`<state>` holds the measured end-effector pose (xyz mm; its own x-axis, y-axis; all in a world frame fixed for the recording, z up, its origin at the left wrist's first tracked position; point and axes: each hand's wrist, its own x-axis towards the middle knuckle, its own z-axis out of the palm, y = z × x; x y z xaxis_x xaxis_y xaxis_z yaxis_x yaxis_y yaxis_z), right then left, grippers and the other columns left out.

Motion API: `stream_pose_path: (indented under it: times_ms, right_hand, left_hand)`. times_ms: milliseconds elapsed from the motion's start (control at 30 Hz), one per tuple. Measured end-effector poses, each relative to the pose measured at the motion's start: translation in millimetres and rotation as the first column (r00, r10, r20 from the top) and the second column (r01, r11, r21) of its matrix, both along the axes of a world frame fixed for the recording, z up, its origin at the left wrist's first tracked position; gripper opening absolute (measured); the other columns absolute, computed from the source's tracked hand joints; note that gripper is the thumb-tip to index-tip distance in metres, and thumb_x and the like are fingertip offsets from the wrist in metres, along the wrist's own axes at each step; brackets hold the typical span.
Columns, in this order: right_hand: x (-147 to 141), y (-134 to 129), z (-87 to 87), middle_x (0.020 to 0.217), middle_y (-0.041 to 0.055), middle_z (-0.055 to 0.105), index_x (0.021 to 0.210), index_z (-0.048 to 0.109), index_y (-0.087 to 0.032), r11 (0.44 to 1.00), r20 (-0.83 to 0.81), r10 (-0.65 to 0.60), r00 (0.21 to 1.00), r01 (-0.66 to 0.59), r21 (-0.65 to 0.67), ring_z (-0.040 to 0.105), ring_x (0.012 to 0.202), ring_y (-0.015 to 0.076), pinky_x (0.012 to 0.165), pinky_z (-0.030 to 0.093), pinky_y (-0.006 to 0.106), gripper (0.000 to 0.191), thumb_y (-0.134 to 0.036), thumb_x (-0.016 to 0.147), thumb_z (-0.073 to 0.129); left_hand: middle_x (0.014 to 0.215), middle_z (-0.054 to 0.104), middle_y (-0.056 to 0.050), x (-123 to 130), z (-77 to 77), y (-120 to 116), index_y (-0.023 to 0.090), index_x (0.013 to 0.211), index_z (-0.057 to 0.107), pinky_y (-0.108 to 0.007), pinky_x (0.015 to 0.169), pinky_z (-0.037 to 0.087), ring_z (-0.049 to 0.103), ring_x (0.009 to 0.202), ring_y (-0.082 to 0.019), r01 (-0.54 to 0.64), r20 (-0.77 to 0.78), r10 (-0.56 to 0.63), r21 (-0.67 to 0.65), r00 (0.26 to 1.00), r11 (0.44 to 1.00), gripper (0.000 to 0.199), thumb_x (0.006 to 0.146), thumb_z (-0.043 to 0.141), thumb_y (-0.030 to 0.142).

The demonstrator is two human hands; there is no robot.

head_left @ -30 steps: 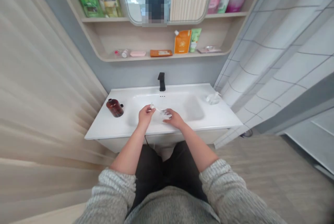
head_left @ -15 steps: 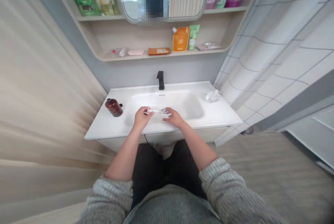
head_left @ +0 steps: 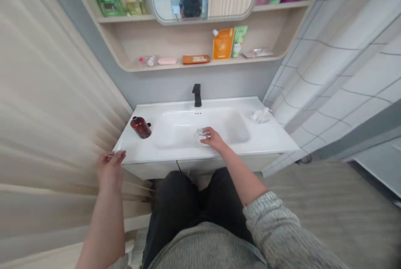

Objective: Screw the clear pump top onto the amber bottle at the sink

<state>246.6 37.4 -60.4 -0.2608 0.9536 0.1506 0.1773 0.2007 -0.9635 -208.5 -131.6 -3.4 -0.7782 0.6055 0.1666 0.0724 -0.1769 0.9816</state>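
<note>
My right hand (head_left: 213, 138) is closed around a small clear container (head_left: 200, 135), held above the front part of the white sink basin (head_left: 178, 125). Its see-through walls blur into the white behind it. Out at the counter's left front corner, my left hand (head_left: 111, 164) pinches a small whitish piece (head_left: 118, 147), mostly covered by the fingers, its kind unclear. A brown bottle (head_left: 140, 127) without a cap stands on the left of the counter, a small black cap (head_left: 149, 125) beside it.
A black faucet (head_left: 197, 95) rises behind the basin. Crumpled clear plastic (head_left: 262, 115) lies on the counter's right. Above, a shelf (head_left: 172, 67) carries an orange pouch (head_left: 223, 44), a green tube (head_left: 239, 41) and a pink case (head_left: 167, 61). A pale curtain (head_left: 62, 127) hangs at left.
My left hand has moved away from my right hand, leftward to the counter's corner, carrying the whitish piece. My right hand stays over the basin with the clear container. The view has shifted slightly.
</note>
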Motion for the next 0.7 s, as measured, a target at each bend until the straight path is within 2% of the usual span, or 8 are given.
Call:
stream_pose_path:
  times_ms: [67,100,200,267,367,433,533,700]
  right_hand:
    - [1,0,1.1,0.122,0.0075,0.075,0.116,0.064,-0.026,1.0,0.007,0.0,1.0,0.0,0.0,0.074,0.107,0.0271,0.099,0.061,0.046,0.058,-0.038,0.067,0.092]
    - [1,-1,2.1,0.121,0.0073,0.076,0.116,0.064,-0.026,1.0,0.013,0.001,1.0,-0.001,-0.005,0.074,0.106,0.0267,0.098,0.06,0.046,0.057,-0.039,0.068,0.093]
    - [1,-5,6.4,0.117,0.0065,0.077,0.116,0.066,-0.026,1.0,0.044,0.003,0.999,-0.002,-0.019,0.074,0.1,0.0255,0.097,0.06,0.045,0.059,-0.039,0.066,0.094]
    - [0,-7,9.6,0.114,0.0058,0.078,0.117,0.067,-0.026,1.0,0.066,0.0,0.998,0.002,-0.023,0.073,0.098,0.0248,0.096,0.06,0.044,0.061,-0.039,0.065,0.095]
    - [0,-9,13.6,0.114,0.0055,0.078,0.116,0.067,-0.025,1.0,0.068,0.002,0.998,0.0,-0.029,0.073,0.097,0.0239,0.095,0.06,0.043,0.061,-0.04,0.064,0.095]
    - [0,-10,15.3,0.114,0.0056,0.077,0.115,0.067,-0.025,0.999,0.059,0.009,0.998,-0.007,-0.036,0.072,0.097,0.0237,0.094,0.06,0.042,0.06,-0.04,0.065,0.095]
    - [0,-10,17.1,0.114,0.0061,0.077,0.116,0.068,-0.025,0.999,0.054,0.017,0.998,-0.015,-0.042,0.071,0.096,0.0234,0.093,0.059,0.042,0.059,-0.04,0.065,0.094]
    - [0,-12,18.9,0.116,0.0067,0.077,0.115,0.068,-0.024,0.999,0.039,0.037,0.999,-0.036,-0.036,0.071,0.095,0.0229,0.092,0.059,0.041,0.056,-0.04,0.067,0.093]
  left_hand:
    - [0.069,0.064,0.003,-19,-1.0,10,0.024,0.078,0.055,-0.041,0.075,0.064,0.073,0.073,-0.023,-0.094,-0.11,0.078,-0.151,0.991,0.984,0.038,0.068,0.084,0.048]
    - [0.065,0.062,0.003,-25,-1.5,17,0.024,0.075,0.057,-0.042,0.075,0.063,0.071,0.071,-0.024,-0.126,-0.198,0.077,-0.249,0.977,0.96,0.037,0.069,0.083,0.048]
    - [0.065,0.064,0.0,-36,-3.1,40,0.024,0.074,0.061,-0.046,0.083,0.061,0.07,0.077,-0.029,-0.223,-0.469,-0.049,-0.505,0.882,0.834,0.033,0.072,0.083,0.048]
    - [0.077,0.072,-0.005,-38,-4.9,53,0.023,0.08,0.064,-0.048,0.091,0.06,0.074,0.089,-0.033,-0.262,-0.548,-0.154,-0.604,0.822,0.753,0.03,0.077,0.08,0.047]
    - [0.098,0.079,-0.014,-40,-9.2,63,0.021,0.091,0.067,-0.048,0.097,0.058,0.076,0.106,-0.037,-0.266,-0.57,-0.27,-0.685,0.776,0.679,0.028,0.087,0.072,0.048]
    - [0.102,0.08,-0.017,-42,-12.4,65,0.02,0.093,0.07,-0.049,0.098,0.058,0.076,0.11,-0.04,-0.277,-0.583,-0.321,-0.711,0.746,0.646,0.03,0.089,0.069,0.05]
    - [0.103,0.081,-0.018,-46,-16.1,64,0.02,0.095,0.073,-0.05,0.099,0.058,0.075,0.111,-0.042,-0.299,-0.605,-0.339,-0.711,0.72,0.636,0.033,0.091,0.066,0.052]
    - [0.101,0.081,-0.018,-51,-15.0,65,0.019,0.097,0.076,-0.05,0.095,0.059,0.076,0.108,-0.042,-0.3,-0.597,-0.34,-0.721,0.727,0.625,0.035,0.091,0.066,0.052]
